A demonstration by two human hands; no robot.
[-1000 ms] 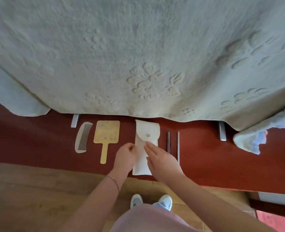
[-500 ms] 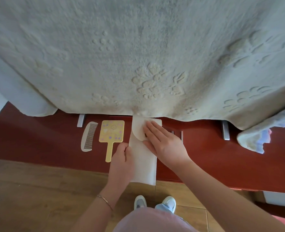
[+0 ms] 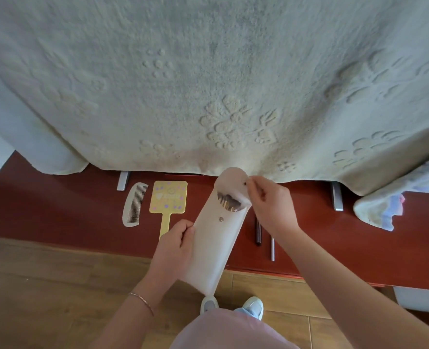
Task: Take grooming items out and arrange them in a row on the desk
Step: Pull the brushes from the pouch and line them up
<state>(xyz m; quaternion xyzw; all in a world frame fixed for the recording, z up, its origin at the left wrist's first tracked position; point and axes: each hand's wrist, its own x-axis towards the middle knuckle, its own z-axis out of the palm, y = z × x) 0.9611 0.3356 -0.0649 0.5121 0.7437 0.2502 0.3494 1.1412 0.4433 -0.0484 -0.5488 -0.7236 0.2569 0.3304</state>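
Your right hand (image 3: 271,205) pinches the rim of the open flap between thumb and forefinger, holding it lifted back toward the cloth. Your left hand (image 3: 175,248) curls round the left edge of the white pouch (image 3: 216,248), thumb on the front, below its lower snap stud. The pouch is raised and tilted over the front edge of the red desk (image 3: 57,212), mouth pointing away from you. Inside the mouth you can see a cluster of dark brush heads (image 3: 229,204) with some pale tips; how many, I cannot tell. No writing shows on the pouch.

Left of it lie a white comb (image 3: 134,205) and a yellow hand mirror (image 3: 168,201); its faint printing is too blurred to read. Right of it lie two slim sticks (image 3: 258,233), partly under your right wrist. A pale embossed blanket (image 3: 208,84) hangs over the desk's back.
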